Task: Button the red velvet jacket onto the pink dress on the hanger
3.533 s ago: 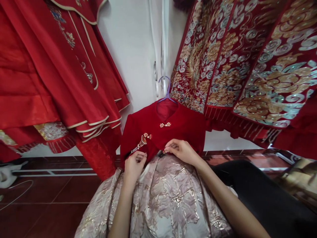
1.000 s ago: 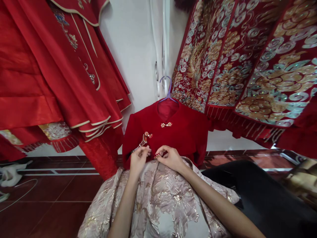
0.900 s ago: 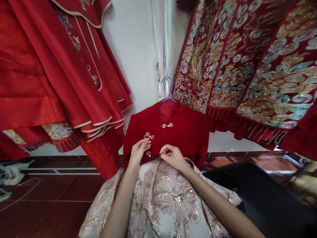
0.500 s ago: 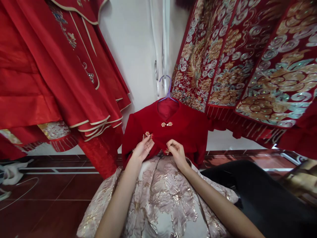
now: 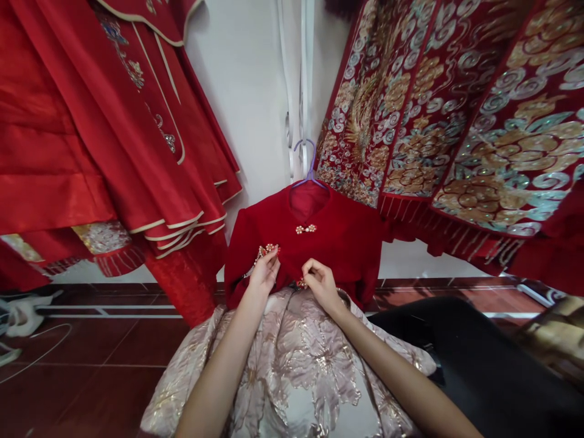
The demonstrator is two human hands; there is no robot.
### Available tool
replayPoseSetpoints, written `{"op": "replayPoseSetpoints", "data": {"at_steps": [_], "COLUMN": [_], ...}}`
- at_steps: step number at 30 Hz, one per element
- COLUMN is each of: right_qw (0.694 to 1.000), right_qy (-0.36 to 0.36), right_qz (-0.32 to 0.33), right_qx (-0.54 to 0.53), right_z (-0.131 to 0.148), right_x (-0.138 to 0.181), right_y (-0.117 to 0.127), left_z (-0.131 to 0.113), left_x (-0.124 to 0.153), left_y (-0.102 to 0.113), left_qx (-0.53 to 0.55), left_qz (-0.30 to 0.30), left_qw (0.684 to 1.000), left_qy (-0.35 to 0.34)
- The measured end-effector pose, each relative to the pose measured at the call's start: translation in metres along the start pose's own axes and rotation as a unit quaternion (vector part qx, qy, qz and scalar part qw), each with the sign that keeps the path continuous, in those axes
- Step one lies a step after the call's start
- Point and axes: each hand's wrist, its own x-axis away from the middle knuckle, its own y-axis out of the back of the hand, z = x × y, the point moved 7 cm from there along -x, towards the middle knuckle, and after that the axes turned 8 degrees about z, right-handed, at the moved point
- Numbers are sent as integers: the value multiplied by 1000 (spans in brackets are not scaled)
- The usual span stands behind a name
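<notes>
A red velvet jacket (image 5: 351, 237) hangs in front of me on a purple hanger (image 5: 311, 173). A gold-and-pearl beaded clasp (image 5: 305, 229) sits fastened below its neckline. My left hand (image 5: 264, 274) is closed, its fingertips pinching a beaded flower ornament (image 5: 270, 248) with a dangling bead strand at the jacket's left front. Lower down, my right hand (image 5: 320, 285) pinches a small beaded button (image 5: 302, 283) at the front edge. Its finer parts are hidden by the fingers. A pale garment with shiny flower patterns (image 5: 319, 359) lies beneath my forearms.
Red garments with cream piping (image 5: 150, 182) hang at the left. An embroidered, fringed red skirt (image 5: 420, 121) hangs at the right. White straps (image 5: 303, 73) run down the wall. A black seat-like surface (image 5: 474, 359) is at lower right; white shoes (image 5: 22, 316) stand far left.
My left fingers, spread out before, have closed around the beaded ornament, which now shows more with its strand. My right hand has shifted slightly left, still pinching the button.
</notes>
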Motion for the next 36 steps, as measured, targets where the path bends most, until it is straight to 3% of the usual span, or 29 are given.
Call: {"op": "replayPoseSetpoints", "data": {"at_steps": [4, 13, 16, 22, 36], "right_qw": [1000, 999, 999, 999, 1000], "right_qy": [7, 31, 32, 33, 18], "right_qz": [2, -15, -22, -18, -10], "right_qx": [7, 30, 29, 5, -9], "right_z": [1, 5, 6, 4, 0], "right_x": [0, 3, 4, 3, 2], "right_y": [0, 3, 4, 3, 2], "left_z": [-3, -5, -2, 1, 3], "left_x": [2, 4, 5, 11, 3], "left_y": [-1, -10, -3, 7, 6], "left_qx": [-47, 22, 20, 1, -45], "left_qz": [-18, 61, 53, 5, 7], "left_qw": [999, 997, 998, 999, 997], "left_qy": [3, 35, 38, -33, -55]}}
